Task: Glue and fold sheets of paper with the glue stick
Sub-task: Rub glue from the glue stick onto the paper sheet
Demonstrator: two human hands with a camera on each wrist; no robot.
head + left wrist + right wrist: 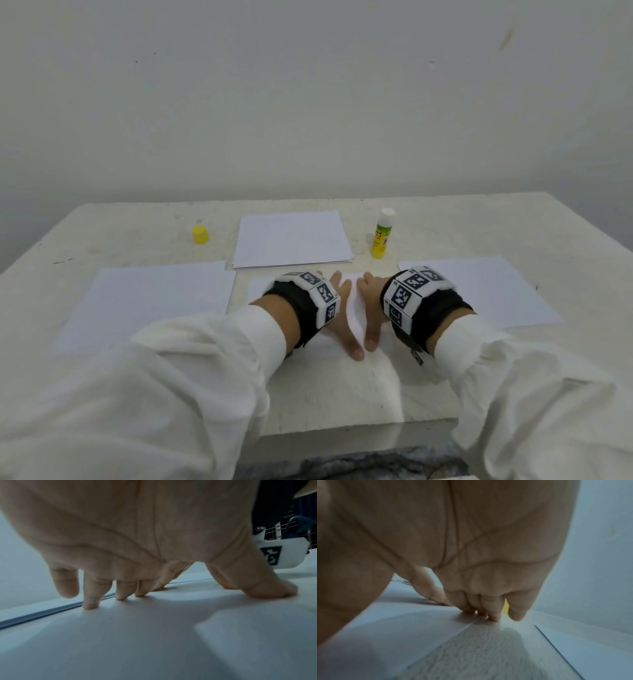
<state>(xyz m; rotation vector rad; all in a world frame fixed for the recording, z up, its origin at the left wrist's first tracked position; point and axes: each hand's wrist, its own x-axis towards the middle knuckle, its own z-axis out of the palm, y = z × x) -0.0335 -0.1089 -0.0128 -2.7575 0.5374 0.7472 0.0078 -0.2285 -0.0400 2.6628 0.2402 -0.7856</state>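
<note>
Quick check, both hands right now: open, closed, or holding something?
Left hand: open, fingers spread, pressing flat on the middle sheet.
Right hand: open, fingertips pressing the same sheet, holding nothing.

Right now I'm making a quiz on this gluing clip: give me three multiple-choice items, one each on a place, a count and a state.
1. Where does the yellow cap stand?
A. left of the paper stack
B. on the glue stick
C. under the right hand

2. How many single sheets lie out to the sides of the hands?
A. none
B. two
C. five

3. What are the hands doing?
A. gripping the glue stick
B. hanging idle off the table
C. pressing flat on the middle paper

Answers:
1 A: the yellow cap stands alone, left of the paper stack, while the glue stick is uncapped.
2 B: a left sheet and a right sheet.
3 C: left hand and right hand lie spread on the middle paper, fingers touching it.
</note>
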